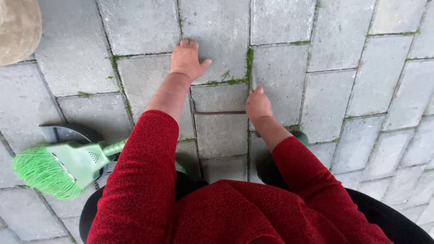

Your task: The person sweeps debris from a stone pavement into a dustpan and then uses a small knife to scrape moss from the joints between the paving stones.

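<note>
- Left hand (187, 58), upper middle of the frame, lies palm-down on a grey paving stone (217, 31), fingers together and flat, thumb out to the side, holding nothing; it seems to brace the body.
- Right hand (257, 105), centre of the frame, has its fingers wrapped around a thin blade-like scraper (253, 80) whose tip sits in the mossy joint (248, 63) just above the knuckles.
- Step in hand, as I judge it: scraping moss from the joint between pavers.
- The next move calls for keeping the tip inside the narrow gap, with steady pressure along its line.
- A green brush (58, 169) lies on the paving at lower left, well apart from both hands.
</note>
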